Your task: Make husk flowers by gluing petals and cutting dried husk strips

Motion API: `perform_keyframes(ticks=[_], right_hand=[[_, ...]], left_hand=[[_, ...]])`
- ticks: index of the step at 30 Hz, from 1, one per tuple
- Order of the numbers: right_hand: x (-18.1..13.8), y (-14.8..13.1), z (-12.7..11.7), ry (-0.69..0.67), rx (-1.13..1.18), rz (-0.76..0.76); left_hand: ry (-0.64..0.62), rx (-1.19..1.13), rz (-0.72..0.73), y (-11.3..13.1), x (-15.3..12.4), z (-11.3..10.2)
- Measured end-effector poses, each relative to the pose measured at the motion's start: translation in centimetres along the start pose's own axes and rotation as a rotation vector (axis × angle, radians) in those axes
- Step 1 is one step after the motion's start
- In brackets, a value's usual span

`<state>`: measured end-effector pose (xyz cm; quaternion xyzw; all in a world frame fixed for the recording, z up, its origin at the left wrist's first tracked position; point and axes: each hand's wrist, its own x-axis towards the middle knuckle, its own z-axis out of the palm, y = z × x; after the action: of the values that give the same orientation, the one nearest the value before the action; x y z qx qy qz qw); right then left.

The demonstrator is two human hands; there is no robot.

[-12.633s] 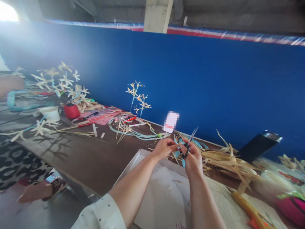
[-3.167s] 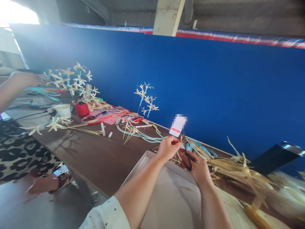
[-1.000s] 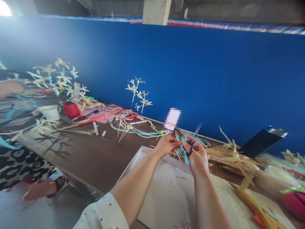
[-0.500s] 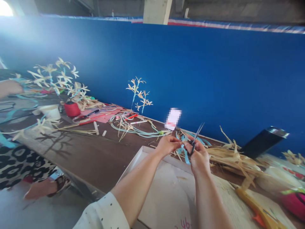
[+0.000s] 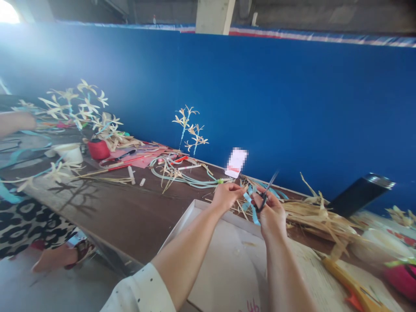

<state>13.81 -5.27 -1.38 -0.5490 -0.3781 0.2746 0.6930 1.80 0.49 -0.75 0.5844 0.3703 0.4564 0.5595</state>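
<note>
Holding a pair of scissors (image 5: 267,196) in our right hand (image 5: 270,213), fingers curled through the dark handles, we point the blades up and away toward the blue wall (image 5: 292,108). Our left hand (image 5: 226,196) pinches one end of a light blue strip (image 5: 249,202) between thumb and fingertips — the strip hangs between both hands, above the far edge of a white tray (image 5: 224,255). Dried straw (image 5: 312,214) lies piled just right of our hands on the brown table (image 5: 130,212). Further left stands a straw flower sprig (image 5: 190,130) — and another person's hand (image 5: 16,122) shows at the frame's edge.
</note>
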Motion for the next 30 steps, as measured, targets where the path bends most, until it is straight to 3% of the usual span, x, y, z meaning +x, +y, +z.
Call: perform_keyframes(ticks=[6, 9, 20, 30], right_hand=[[-0.9, -0.2, 0.5, -0.356, -0.054, 0.17], [-1.3, -0.3, 0.8, -0.446, -0.041, 0.191], [-1.3, -0.5, 1.1, -0.425, -0.064, 0.233], [-1.1, 0.3, 1.2, -0.391, -0.21, 0.075]], left_hand=[[0.096, -0.198, 0.006, 0.5, 0.1, -0.6], [0.145, -0.224, 0.02, 0.5, 0.2, -0.8], [0.193, -0.153, 0.057, 1.0, 0.1, -1.0], [0.24, -0.165, 0.048, 0.8, 0.4, -0.9]])
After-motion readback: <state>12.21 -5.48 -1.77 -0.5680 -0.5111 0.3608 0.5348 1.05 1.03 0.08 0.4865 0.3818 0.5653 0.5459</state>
